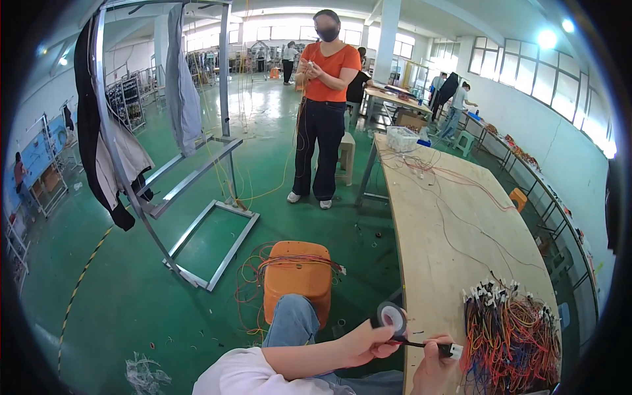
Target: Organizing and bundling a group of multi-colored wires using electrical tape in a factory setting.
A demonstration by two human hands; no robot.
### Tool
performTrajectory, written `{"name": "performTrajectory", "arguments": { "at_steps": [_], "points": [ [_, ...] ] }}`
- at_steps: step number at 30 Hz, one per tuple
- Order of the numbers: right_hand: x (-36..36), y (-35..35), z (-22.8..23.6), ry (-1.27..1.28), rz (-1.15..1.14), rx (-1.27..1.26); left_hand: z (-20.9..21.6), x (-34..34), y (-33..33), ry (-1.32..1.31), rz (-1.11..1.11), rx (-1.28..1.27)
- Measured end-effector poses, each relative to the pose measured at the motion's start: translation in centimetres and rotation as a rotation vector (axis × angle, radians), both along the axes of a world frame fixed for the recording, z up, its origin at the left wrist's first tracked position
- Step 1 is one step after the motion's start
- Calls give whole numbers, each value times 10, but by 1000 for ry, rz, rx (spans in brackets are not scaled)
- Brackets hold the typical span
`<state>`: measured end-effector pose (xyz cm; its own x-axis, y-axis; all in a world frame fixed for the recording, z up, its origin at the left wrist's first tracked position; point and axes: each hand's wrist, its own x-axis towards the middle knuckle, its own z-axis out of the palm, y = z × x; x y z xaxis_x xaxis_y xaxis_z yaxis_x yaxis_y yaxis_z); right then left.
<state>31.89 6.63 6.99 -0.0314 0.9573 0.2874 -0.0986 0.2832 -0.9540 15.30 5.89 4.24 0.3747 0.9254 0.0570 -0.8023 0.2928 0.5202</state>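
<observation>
My left hand (370,340) is closed on a roll of black tape (382,316) with a pale core, held at the near left edge of the wooden table (431,276). A short black-wrapped wire lead (415,343) runs between my two hands. My right hand (433,370) pinches this lead close to the white connector (455,351) at its end. Just right of that hand lies a large heap of wire harnesses (510,339), red, orange, black and blue, with many white connectors. Whether tape is stretched from the roll to the lead, I cannot tell.
An orange stool (297,283) with a bundle of wires (296,260) across it stands before my knee. Loose wires (454,174) and a clear plastic box (401,138) lie farther up the table. A person in orange (329,72) stands ahead, beside a metal frame (227,224) hung with clothes.
</observation>
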Motion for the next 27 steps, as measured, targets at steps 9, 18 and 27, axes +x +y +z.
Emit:
{"name": "performTrajectory", "arguments": {
  "at_steps": [9, 18, 27],
  "points": [
    [-8, 8, 6, -164, -91, 164, 2, 13, 6, 558, 208, 335],
    [-2, 5, -2, -327, 41, 41, 1, 13, 0, 942, 345, 492],
    [-7, -5, 8, -449, 15, 346, -14, 5, 13, -65, -271, -306]
  ]
}}
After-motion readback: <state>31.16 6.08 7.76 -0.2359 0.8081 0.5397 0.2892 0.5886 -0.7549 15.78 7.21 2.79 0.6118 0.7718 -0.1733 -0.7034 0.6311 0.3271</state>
